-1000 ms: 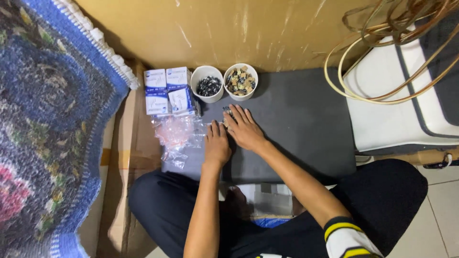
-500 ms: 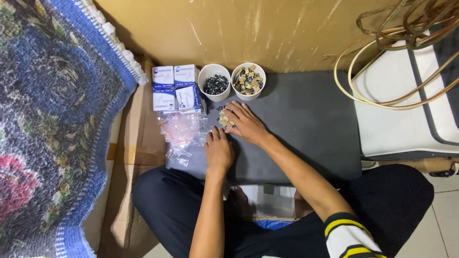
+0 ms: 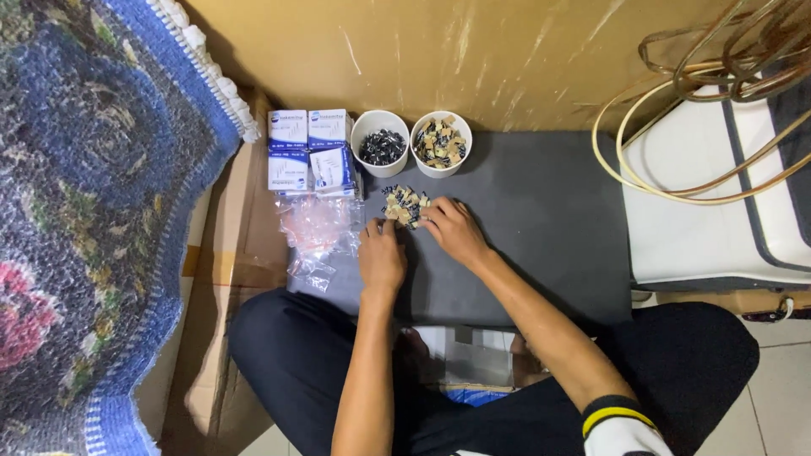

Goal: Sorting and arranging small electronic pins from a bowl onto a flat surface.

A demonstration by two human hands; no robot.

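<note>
A small heap of dark and tan parts (image 3: 405, 205) lies on a dark grey mat (image 3: 541, 219). My left hand (image 3: 380, 253) rests on the mat just below the heap, its fingertips at the heap's near edge. My right hand (image 3: 452, 230) touches the heap's right side with bent fingers. Whether either hand pinches a part is hidden. Behind the heap stand two white cups: one with dark parts (image 3: 380, 146), one with tan and dark parts (image 3: 440, 142).
Several small blue-and-white boxes (image 3: 308, 150) sit left of the cups. Clear plastic bags (image 3: 317, 236) lie below them. A patterned rug (image 3: 93, 211) covers the left. A white case (image 3: 718, 203) with looped tubing (image 3: 710, 101) stands at the right. A brown wall (image 3: 439, 51) is behind.
Both hands have slid back from over the heap, uncovering the small parts; the fingers now work at its edges. The camera has shifted slightly.
</note>
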